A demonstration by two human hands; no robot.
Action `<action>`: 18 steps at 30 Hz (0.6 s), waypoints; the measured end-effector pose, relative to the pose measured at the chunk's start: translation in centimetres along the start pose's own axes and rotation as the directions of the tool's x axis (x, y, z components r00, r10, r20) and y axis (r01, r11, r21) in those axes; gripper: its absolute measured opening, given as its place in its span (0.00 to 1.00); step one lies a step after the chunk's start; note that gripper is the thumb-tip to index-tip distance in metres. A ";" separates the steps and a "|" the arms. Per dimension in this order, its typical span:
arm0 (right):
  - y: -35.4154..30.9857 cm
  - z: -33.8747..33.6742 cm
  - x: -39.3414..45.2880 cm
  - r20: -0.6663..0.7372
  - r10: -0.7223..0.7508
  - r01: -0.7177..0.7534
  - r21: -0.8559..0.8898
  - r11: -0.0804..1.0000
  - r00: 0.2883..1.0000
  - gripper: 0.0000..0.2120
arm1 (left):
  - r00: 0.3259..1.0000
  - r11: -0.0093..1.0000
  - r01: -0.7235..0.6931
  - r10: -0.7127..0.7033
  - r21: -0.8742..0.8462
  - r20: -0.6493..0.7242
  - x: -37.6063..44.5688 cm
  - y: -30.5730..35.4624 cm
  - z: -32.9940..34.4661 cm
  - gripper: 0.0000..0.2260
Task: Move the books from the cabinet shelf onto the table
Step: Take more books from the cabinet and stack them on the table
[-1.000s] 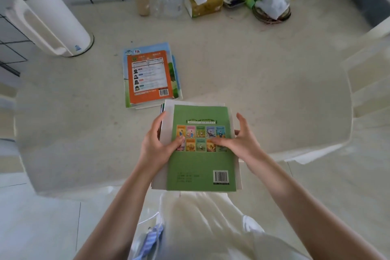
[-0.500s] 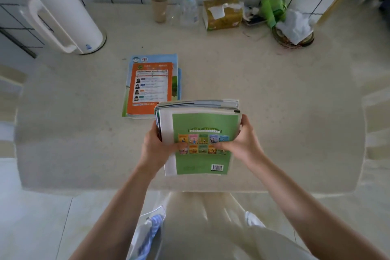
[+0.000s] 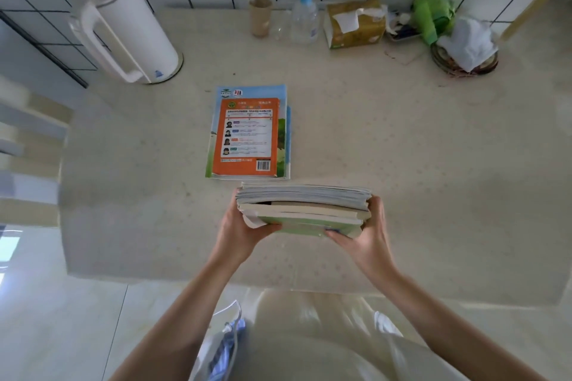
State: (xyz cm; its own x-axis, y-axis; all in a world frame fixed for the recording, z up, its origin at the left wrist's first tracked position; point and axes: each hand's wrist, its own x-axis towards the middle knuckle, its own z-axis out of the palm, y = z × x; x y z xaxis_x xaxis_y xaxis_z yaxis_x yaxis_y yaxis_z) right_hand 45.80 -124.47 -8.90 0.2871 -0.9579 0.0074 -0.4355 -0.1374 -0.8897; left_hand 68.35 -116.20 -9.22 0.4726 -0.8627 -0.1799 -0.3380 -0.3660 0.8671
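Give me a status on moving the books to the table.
Done: a pile topped by an orange book lies on the table. In hand: the left hand and right hand grip a stack of books above it. Left: setting it down; the cabinet is out of view.

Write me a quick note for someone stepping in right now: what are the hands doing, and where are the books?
Left hand and right hand: each grips one side of the thick bundle of paperback books, held tilted above the pale speckled table.
Done: a small stack topped by an orange-covered book lies flat on the table.
Left: set the bundle down. The cabinet shelf is out of view.
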 end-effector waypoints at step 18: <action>1.0 -0.3 0.9 0.136 0.138 -0.126 -0.092 0.988 0.981 0.35 | 0.996 0.991 0.080 -0.084 0.106 0.032 1.2 -2.7 0.0 0.25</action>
State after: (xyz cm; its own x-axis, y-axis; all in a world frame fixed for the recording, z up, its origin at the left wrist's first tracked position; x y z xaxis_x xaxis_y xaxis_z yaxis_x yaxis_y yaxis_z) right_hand 45.32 -125.56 -9.64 0.3375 -0.9245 -0.1772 -0.5445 -0.0381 -0.8379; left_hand 69.83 -116.25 -11.77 0.4732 -0.8396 -0.2666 -0.3838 -0.4689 0.7955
